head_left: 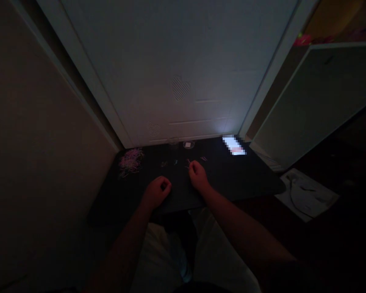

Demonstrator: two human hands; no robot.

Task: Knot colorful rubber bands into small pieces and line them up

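Note:
The scene is very dim. My left hand point(157, 191) rests curled into a loose fist on a small dark table point(232, 179), and what it holds, if anything, is hidden. My right hand point(197, 174) lies just right of it, fingers pinched together near a small pink strand point(188, 162) on the tabletop. A pile of thin pink and yellow loops point(130, 160) sits at the table's far left corner. A few single loops point(169, 163) lie in a row ahead of my hands.
A lit phone screen point(234, 145) glows at the table's far right. Two small clear containers point(183, 143) stand at the back edge against a white door point(177, 69). A white cabinet point(311, 101) stands on the right, with a paper sheet point(308, 195) on the floor.

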